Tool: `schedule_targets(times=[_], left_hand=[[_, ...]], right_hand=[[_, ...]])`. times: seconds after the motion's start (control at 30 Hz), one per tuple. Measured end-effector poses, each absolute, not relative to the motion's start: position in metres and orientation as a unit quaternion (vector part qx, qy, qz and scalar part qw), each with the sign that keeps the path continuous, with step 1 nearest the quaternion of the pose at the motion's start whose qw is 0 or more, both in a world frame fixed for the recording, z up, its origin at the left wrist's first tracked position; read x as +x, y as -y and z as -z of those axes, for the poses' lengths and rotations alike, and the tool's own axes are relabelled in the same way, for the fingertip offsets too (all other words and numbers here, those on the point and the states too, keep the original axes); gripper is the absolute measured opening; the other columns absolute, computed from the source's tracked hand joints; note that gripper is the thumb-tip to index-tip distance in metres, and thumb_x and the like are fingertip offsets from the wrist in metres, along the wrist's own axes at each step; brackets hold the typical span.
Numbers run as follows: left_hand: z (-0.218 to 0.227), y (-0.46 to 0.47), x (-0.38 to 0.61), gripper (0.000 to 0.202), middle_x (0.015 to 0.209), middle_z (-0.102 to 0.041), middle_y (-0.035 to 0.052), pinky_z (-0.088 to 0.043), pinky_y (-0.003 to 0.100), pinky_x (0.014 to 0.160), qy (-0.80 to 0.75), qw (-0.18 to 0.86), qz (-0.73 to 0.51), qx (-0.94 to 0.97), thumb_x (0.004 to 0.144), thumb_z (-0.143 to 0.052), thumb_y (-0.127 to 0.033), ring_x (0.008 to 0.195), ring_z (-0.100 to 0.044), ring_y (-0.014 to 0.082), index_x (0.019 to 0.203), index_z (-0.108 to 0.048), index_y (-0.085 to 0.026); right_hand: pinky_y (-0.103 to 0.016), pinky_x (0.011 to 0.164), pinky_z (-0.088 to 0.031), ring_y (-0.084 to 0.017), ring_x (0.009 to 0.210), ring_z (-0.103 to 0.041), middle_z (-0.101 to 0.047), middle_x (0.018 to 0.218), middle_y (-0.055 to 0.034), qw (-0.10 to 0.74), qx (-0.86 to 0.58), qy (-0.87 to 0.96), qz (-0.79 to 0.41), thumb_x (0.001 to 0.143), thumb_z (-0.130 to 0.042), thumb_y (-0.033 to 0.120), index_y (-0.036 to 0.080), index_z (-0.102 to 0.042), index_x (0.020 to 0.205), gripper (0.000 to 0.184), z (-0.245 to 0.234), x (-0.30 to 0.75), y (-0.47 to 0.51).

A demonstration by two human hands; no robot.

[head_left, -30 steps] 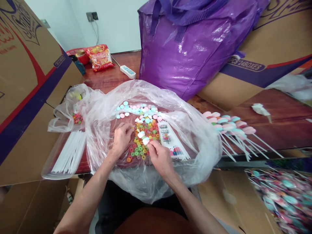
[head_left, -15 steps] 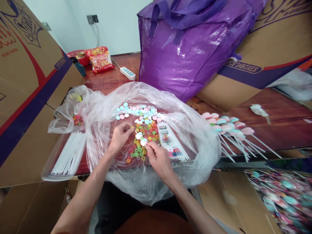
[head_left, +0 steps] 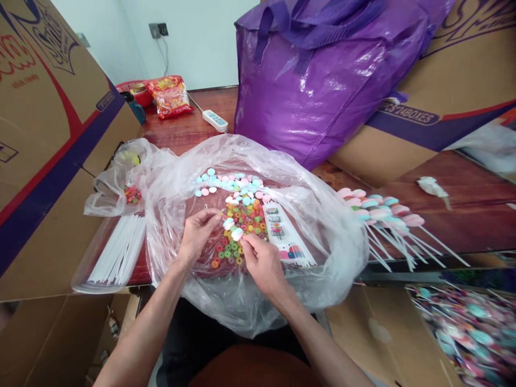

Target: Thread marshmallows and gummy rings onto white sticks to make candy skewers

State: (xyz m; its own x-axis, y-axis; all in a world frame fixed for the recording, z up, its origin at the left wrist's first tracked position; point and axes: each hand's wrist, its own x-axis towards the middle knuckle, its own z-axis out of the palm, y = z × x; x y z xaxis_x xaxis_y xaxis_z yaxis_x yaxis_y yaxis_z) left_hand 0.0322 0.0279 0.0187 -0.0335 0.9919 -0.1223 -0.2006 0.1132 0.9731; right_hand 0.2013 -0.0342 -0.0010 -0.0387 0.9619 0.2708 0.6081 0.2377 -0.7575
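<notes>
A big clear plastic bag (head_left: 322, 252) lies spread open on the table in front of me. Inside it lie several coloured ring candies (head_left: 237, 228), pale pink and blue disc candies (head_left: 229, 183) and a printed wrapper strip (head_left: 284, 236). My left hand (head_left: 195, 234) hovers over the ring candies with its fingers curled and pinched together; what they hold is too small to make out. My right hand (head_left: 260, 260) pinches a white disc candy (head_left: 237, 234) at the edge of the ring candy pile.
A bundle of white sticks (head_left: 119, 250) in plastic lies at the left. Finished lollipops (head_left: 382, 212) lie at the right. A purple bag (head_left: 322, 75), cardboard boxes (head_left: 44, 107), a power strip (head_left: 215, 120) and a snack packet (head_left: 169, 94) stand around. A box of wrapped lollipops (head_left: 463, 328) sits lower right.
Both hands stay over the ring candies with only small finger shifts. The view has shifted slightly.
</notes>
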Motion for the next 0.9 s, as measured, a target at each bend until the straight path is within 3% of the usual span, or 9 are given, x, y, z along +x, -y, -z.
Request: schedule_targets(times=[0.1,0.33,0.53,0.7,0.9], left_hand=[[-0.02,-0.027,0.03,0.035,0.068,-0.067,-0.0005,-0.048,0.019,0.059,-0.5,0.576,-0.528,0.373,0.062,-0.087,-0.044,0.062,-0.058,0.0087,0.08,-0.076,-0.016],[-0.027,-0.024,0.031,0.04,0.075,-0.07,-0.001,-0.051,0.019,0.062,-0.483,0.633,-0.53,0.292,0.047,-0.095,-0.036,0.066,-0.062,0.0084,0.074,-0.073,-0.016],[-0.024,-0.024,0.025,0.035,0.081,-0.071,-0.0001,-0.05,0.021,0.066,-0.469,0.676,-0.496,0.278,0.054,-0.093,-0.028,0.072,-0.063,0.0098,0.075,-0.07,-0.015],[-0.02,-0.023,0.021,0.039,0.079,-0.069,-0.0014,-0.051,0.022,0.072,-0.467,0.691,-0.472,0.284,0.059,-0.091,-0.026,0.078,-0.065,0.0111,0.087,-0.065,-0.018],[-0.023,-0.018,0.027,0.044,0.07,-0.062,-0.0053,-0.048,0.02,0.068,-0.473,0.68,-0.465,0.313,0.058,-0.091,-0.028,0.067,-0.059,0.0076,0.091,-0.063,-0.018]], right_hand=[[-0.024,0.06,-0.038,-0.014,0.059,-0.056,-0.063,0.067,-0.0014,0.4,-0.565,0.683,-0.235,0.098,-0.046,0.025,0.019,-0.064,0.078,0.027,0.001,0.201,0.035],[-0.024,0.061,-0.038,-0.014,0.06,-0.057,-0.063,0.069,-0.0017,0.4,-0.565,0.682,-0.237,0.098,-0.046,0.024,0.018,-0.064,0.077,0.028,0.001,0.2,0.035],[-0.024,0.059,-0.036,-0.013,0.058,-0.053,-0.059,0.066,-0.0001,0.396,-0.544,0.702,-0.235,0.098,-0.045,0.024,0.019,-0.061,0.075,0.028,-0.002,0.2,0.033],[-0.024,0.059,-0.035,-0.012,0.056,-0.049,-0.056,0.062,0.0011,0.415,-0.527,0.707,-0.222,0.098,-0.043,0.022,0.02,-0.056,0.071,0.03,-0.004,0.197,0.035],[-0.024,0.058,-0.035,-0.012,0.054,-0.048,-0.055,0.061,0.002,0.431,-0.535,0.689,-0.231,0.097,-0.044,0.022,0.021,-0.054,0.071,0.028,-0.003,0.19,0.035]])
